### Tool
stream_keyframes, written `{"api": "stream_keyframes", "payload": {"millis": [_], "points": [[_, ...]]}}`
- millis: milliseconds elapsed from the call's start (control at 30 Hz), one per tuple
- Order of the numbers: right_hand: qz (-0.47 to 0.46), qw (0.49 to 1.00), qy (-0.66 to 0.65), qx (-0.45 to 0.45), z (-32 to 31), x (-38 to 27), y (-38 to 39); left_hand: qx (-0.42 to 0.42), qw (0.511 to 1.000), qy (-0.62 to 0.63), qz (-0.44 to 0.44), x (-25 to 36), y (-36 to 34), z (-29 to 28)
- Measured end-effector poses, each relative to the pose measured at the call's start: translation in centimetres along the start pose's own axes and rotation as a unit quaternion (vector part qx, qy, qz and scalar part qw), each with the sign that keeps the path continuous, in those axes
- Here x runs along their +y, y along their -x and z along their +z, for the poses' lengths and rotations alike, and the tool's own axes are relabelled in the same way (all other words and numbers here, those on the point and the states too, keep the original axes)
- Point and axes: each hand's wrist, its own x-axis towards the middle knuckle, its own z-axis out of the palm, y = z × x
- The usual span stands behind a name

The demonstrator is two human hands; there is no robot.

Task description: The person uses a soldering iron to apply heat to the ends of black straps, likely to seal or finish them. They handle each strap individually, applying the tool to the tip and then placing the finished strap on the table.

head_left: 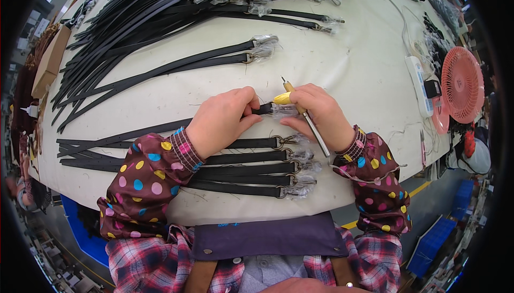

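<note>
White table (pixel 369 63) | black strap (pixel 264 109) at frame centre, long axis rising gently rightward | left hand (pixel 220 119) nearer, pinched on strap | right hand (pixel 325 115) clamped around metal-handled tool (pixel 318 135), slanting upper-left to lower-right, right of strap

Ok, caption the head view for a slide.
Left hand pinching a black strap, right hand holding a slim tool, more straps laid across the white table.

The straps (pixel 246 157) look matt and smooth, their rings (pixel 279 142) metallic, the wrappings (pixel 301 189) glossy clear plastic.
</note>
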Motion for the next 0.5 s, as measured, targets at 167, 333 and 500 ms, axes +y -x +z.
{"api": "stream_keyframes", "payload": {"millis": [167, 333, 500], "points": [[0.001, 0.997, -0.025, 0.067, 0.0, 0.5, 0.1, 0.017, 0.999, 0.029, -0.009, 0.1, -0.3, 0.3], [0.090, 0.987, -0.107, 0.077, 0.7, 0.5, 0.6, 0.040, 0.998, 0.040, 0.014, 0.7, -0.5, 1.1], [0.060, 0.977, -0.186, 0.088, 0.8, 0.2, 0.3, 0.042, 0.997, 0.043, 0.040, 0.1, -0.5, 1.2]]}}
